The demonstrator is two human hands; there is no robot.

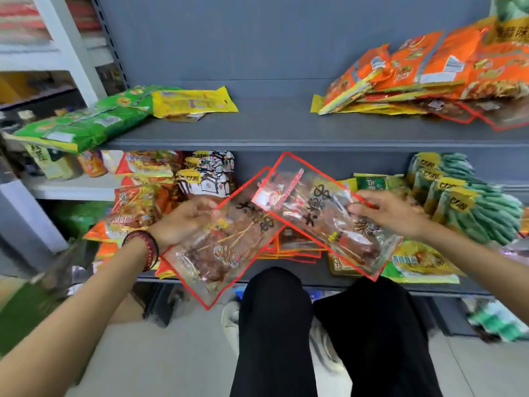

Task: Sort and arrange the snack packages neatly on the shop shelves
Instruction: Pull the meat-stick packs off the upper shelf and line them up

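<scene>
The left hand (186, 217) grips 1 clear red-edged packet (223, 247) by its edge and the right hand (392, 213) pinches a 2nd packet (320, 219) overlapping it between them, above the lower shelf (315, 272), where such slick film, held only at the edges, may slip and fall.

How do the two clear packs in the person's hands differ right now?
The left-hand pack lies underneath; the right-hand pack overlaps its upper corner. The left-hand pack slants down to the left, the right-hand pack down to the right. The left hand grips one, the right hand pinches the other. Both are clear, red-bordered, holding brown skewered snacks.
</scene>
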